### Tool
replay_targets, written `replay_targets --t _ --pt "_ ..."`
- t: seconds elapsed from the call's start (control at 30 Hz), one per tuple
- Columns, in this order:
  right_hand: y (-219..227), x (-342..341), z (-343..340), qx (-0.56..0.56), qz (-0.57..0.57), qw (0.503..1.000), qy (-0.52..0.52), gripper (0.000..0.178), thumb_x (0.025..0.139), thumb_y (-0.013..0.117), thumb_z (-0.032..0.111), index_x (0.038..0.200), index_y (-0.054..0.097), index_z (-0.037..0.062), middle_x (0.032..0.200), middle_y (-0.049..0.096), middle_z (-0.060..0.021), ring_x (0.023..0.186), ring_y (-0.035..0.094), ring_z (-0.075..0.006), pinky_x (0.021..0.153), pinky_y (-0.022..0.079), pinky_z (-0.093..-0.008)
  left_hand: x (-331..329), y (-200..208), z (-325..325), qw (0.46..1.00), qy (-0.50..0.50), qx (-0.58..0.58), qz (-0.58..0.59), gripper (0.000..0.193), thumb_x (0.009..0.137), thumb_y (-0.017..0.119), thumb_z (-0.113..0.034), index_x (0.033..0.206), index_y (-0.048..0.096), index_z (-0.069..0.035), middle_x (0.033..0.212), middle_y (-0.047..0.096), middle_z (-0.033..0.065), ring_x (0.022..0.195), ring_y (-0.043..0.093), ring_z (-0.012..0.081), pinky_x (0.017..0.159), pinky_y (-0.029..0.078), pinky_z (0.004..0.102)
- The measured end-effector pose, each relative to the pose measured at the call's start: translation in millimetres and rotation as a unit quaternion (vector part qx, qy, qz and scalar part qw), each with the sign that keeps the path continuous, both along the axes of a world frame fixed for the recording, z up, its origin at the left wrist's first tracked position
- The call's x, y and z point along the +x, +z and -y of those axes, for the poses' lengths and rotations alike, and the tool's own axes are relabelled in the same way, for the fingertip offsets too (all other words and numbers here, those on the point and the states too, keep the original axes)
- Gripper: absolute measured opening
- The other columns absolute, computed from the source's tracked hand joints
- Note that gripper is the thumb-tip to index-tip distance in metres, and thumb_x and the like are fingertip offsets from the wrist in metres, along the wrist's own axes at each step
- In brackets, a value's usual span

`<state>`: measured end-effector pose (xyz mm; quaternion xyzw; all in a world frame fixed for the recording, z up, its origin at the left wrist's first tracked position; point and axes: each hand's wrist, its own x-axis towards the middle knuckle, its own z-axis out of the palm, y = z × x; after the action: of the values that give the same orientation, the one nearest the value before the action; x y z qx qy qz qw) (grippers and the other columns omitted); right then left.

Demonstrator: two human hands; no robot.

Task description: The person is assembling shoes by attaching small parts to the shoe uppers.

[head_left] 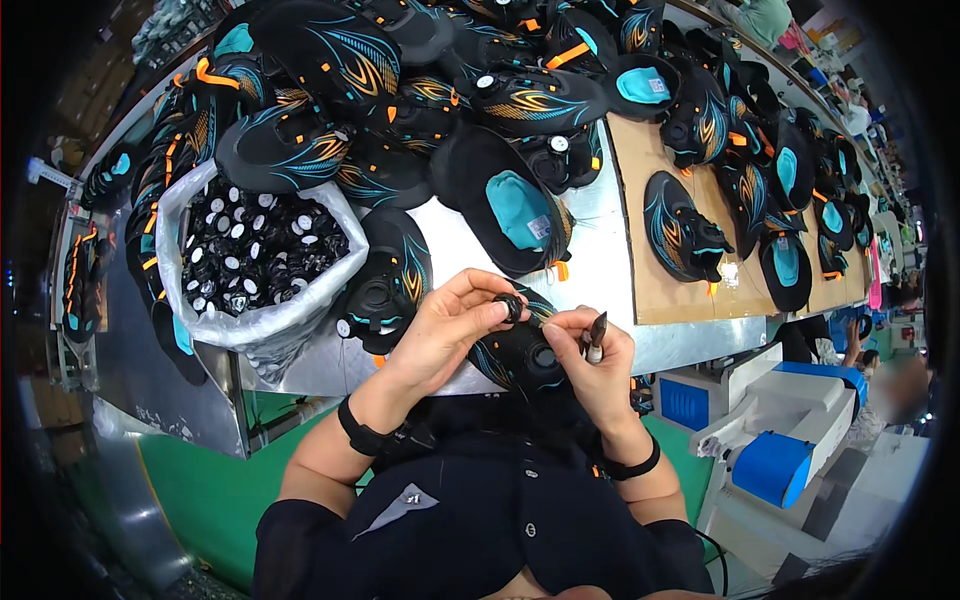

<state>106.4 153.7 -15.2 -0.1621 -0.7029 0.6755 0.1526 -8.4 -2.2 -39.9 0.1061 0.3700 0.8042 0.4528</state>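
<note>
Dial [513, 307], small, black and round: pinched between thumb and fingertips of left hand [450, 328], over the bench's [598, 280] near edge. Tucked in curled fingers of right hand [602, 368]: tool [596, 345] with dark pointed tip. Counted: one dial, one tool, one black shoe [500, 360] beneath both hands, one white bag [270, 338] by the near edge leftward, one cardboard sheet [655, 290] toward the right end.
</note>
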Motion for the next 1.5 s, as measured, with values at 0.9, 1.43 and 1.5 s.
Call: replay_targets --t 0.9,1.43,1.5 --pt "2 3 -12 0.160 0.028 0.985 0.054 0.005 0.080 0.068 0.001 0.081 0.063 -0.0003 0.069 0.060 -0.0045 0.058 0.054 -0.0099 0.053 0.041 -0.0234 4 15 -3 0.995 -0.009 -0.069 -0.077 0.043 0.085 0.061 0.003 0.126 0.047 -0.001 0.106 0.065 0.0116 0.102 0.059 0.0141 0.094 0.043 0.0280" --pt "4 4 -12 0.239 -0.012 0.971 0.015 0.008 0.078 0.068 0.002 0.083 0.062 0.0008 0.069 0.058 -0.0097 0.063 0.056 -0.0255 0.059 0.044 -0.0330 9 24 -4 0.981 -0.002 -0.114 -0.159 0.047 0.084 0.062 0.005 0.128 0.045 -0.002 0.106 0.067 0.0101 0.096 0.060 0.0106 0.088 0.046 0.0252" --pt "9 1 -15 0.300 -0.038 0.951 0.061 0.012 0.075 0.069 0.000 0.085 0.062 0.0011 0.072 0.058 -0.0102 0.067 0.057 -0.0273 0.060 0.045 -0.0340 10 21 -5 0.986 -0.026 -0.100 -0.132 0.049 0.084 0.062 0.005 0.129 0.044 -0.002 0.105 0.067 0.0098 0.096 0.060 0.0100 0.087 0.046 0.0246"
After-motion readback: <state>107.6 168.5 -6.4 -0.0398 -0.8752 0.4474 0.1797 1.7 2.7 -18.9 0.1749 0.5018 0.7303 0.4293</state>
